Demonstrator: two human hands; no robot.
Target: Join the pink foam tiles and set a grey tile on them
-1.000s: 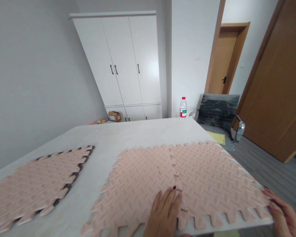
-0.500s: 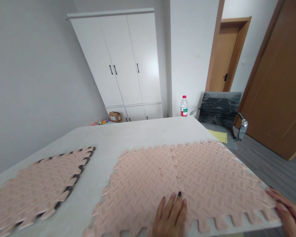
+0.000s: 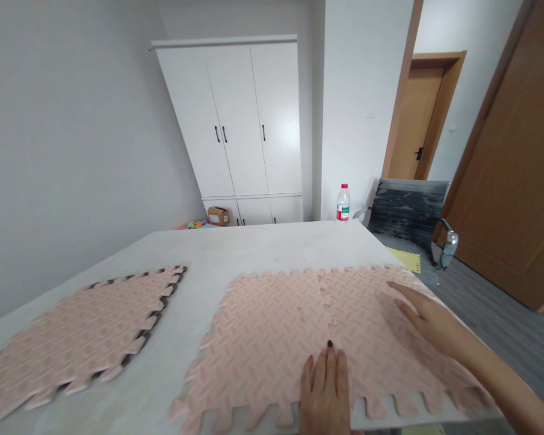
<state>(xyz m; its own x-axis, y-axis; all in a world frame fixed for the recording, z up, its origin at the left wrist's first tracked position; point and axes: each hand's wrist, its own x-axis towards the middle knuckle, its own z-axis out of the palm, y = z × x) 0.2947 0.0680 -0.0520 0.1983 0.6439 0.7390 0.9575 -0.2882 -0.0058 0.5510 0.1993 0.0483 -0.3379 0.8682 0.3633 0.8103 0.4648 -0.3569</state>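
Note:
Two pink foam mat tiles lie side by side on the white table, meeting along a jagged seam: a left tile (image 3: 263, 326) and a right tile (image 3: 367, 338). My left hand (image 3: 326, 386) rests flat near the front end of the seam, fingers stretched forward. Over the right tile reaches my right hand (image 3: 424, 317), its fingers extended and pointing left; whether it touches the foam I cannot tell. Farther left lies a stack of pink foam tiles (image 3: 86, 320) with a dark layer showing at its edges.
A plastic bottle with a red cap (image 3: 343, 204) stands at the table's far right corner. Beyond the white table (image 3: 249, 244) are a dark chair (image 3: 408, 208) with a yellow sheet (image 3: 405, 260) on it, a cardboard box (image 3: 219, 216) and a white wardrobe (image 3: 240, 121).
My right hand has left the right tile's near right corner and moved forward and left over that tile. My left hand stays by the seam. The camera view has shifted slightly.

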